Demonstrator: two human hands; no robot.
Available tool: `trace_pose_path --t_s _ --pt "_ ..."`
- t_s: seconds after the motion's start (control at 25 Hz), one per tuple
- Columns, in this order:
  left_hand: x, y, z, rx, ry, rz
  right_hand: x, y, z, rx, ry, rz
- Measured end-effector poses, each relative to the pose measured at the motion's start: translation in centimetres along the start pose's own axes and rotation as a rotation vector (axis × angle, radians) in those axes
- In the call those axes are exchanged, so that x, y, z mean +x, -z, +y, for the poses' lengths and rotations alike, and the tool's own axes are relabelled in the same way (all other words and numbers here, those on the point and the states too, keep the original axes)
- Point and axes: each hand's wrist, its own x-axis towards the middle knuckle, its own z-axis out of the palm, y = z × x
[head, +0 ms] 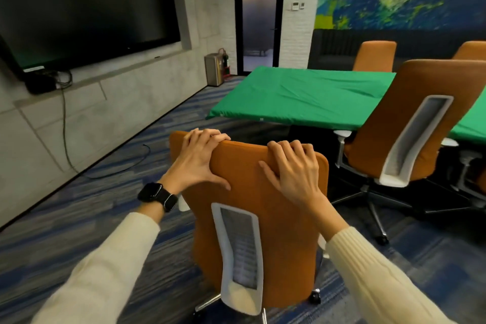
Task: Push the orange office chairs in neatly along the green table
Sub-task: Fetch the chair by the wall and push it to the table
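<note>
A large black wall-mounted screen [84, 10] is filling the upper left; a grey metal bin [214, 69] is standing at upper centre beside a frosted glass door [259, 13].

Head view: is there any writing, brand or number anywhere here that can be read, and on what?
None can be read.
Wall control panels: too small to read.
Smartwatch: face dark, nothing shown.
Wall screen: off, blank.
Metal bin: no legible label.
</note>
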Motion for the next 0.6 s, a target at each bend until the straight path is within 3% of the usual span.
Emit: trace_pose_path --t_s 0.32,0.6 --pt "15.1 -5.8 -5.7 0.044 -0.011 -0.089 8.9 -10.3 10.0 0.002 -0.01 -0.368" --pt "27.6 -10.8 -10.7 0.069 0.034 -0.157 17.1 -19.9 16.2 0.006 -0.056 -0.489"
